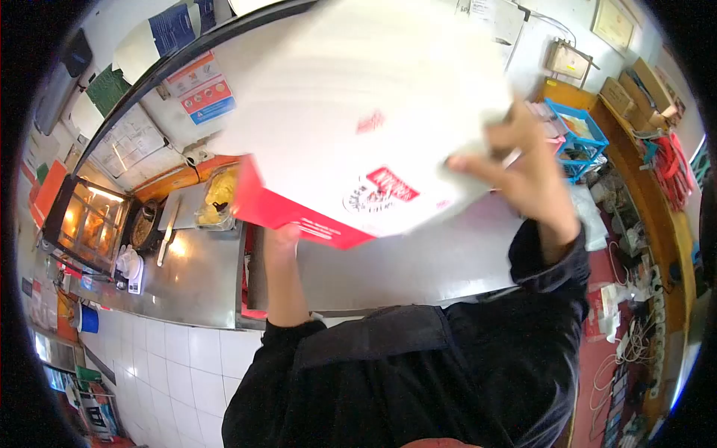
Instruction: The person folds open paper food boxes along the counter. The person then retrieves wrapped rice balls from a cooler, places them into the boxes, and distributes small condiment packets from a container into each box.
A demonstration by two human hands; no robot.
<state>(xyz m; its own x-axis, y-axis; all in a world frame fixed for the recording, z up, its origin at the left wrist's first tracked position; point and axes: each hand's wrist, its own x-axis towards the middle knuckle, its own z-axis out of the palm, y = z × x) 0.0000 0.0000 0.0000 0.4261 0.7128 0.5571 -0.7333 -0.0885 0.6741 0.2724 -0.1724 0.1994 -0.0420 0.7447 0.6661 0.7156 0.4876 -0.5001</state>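
Note:
A white and red printed cardboard food box (pixel 314 142), blurred in places, is held up in front of me above the steel counter (pixel 418 257). It looks partly unfolded, with a red flap along its lower left side. My left hand (pixel 280 250) grips that flap from below; its thumb shows and the other fingers are hidden behind the card. At the right edge, my right hand (pixel 526 168) pinches the board between thumb and fingers, smeared by motion. The card hides much of the counter's back.
To the left, a tub of yellow food (pixel 220 198), a long knife (pixel 168 235), a dark pan (pixel 143 228) and a white scale (pixel 134 276) stand near a lit glass food warmer (pixel 89 220). A blue plastic rack (pixel 579 134) stands at right, with loose cables (pixel 635 336) below.

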